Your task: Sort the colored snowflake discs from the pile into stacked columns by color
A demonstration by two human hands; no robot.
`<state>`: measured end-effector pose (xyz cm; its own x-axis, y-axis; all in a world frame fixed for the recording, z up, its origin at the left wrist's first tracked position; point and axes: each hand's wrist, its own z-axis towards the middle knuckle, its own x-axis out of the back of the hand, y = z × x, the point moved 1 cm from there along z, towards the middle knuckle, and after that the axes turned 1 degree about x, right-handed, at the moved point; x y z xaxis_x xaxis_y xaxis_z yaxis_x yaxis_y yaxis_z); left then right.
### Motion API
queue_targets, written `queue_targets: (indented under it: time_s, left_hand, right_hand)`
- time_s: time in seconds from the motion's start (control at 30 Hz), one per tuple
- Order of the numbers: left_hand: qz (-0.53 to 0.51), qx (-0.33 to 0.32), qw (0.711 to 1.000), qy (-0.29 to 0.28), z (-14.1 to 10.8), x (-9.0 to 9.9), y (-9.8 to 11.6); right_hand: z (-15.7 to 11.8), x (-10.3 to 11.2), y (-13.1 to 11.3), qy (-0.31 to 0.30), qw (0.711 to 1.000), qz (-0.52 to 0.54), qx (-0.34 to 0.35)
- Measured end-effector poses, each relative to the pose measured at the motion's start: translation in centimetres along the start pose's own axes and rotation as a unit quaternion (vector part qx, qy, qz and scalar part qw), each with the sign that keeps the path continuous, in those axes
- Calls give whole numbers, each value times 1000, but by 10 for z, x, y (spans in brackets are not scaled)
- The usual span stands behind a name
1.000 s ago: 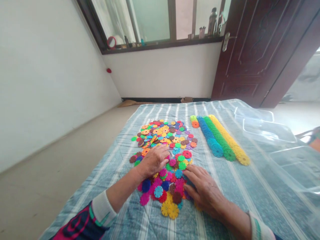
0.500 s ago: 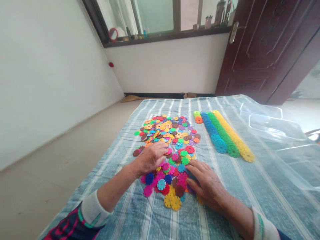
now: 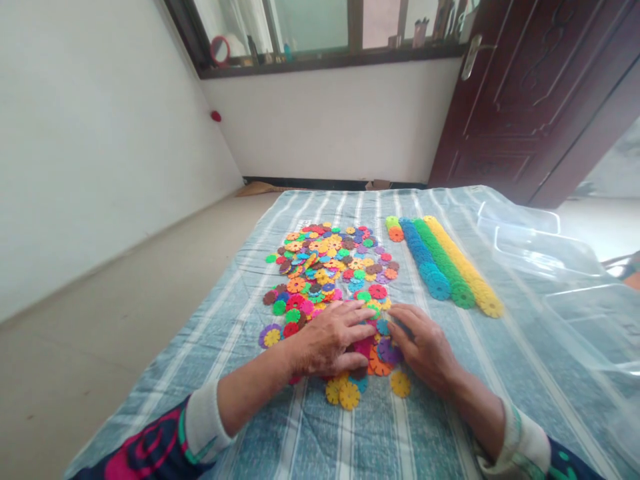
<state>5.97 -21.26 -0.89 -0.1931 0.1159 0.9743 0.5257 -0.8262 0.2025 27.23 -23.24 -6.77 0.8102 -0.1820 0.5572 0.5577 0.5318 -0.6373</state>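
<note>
Largest first: a striped cloth (image 3: 320, 440) covers the broad surface, bearing everything at work. Beyond it, a dark red door (image 3: 520, 100), shut or ajar unclear.

Right side of the cloth: clear plastic boxes (image 3: 600, 327), spaced out, near the rows; probably set aside there to leave the middle free for the hands.

Centre: a mixed pile of notched plastic discs (image 3: 325, 257), many colours, spread shallow, likely so that single colours can be picked out by eye. Its near part lies under and between the hands.

Right of the pile, three long overlapped rows side by side: yellow (image 3: 465, 267), green (image 3: 440, 260), blue (image 3: 417, 250). The overlap seems to keep each run compact, the gap to keep it apart from the mix. A short stub (image 3: 395, 229), light green and orange, sits by the blue row's far end.

Left hand (image 3: 333, 340): palm down on the near pile, fingers loosely spread, unclenched, apparently steadying or spreading discs. Right hand (image 3: 425, 340): fingers bent at the pile's right edge, beside a purple disc (image 3: 389, 351); cannot tell whether it grips one.

Smallest: one loose yellow disc (image 3: 400, 384), apart, nearer the wearer.
</note>
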Motion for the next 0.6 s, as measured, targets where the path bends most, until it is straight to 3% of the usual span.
queue_targets:
  time_s: [0.33,0.43,0.6]
  left_hand:
    - [102,128,985,56,21,0,-63]
    - [74,115,988,73,16,0,-59]
    - [-10,22,999,44,7,2,-23]
  right_hand:
    - [8,7,4,32,996,62,-58]
    - [10,11,5,28,994,71,-82]
    - [13,14,4,28,990,77,-117]
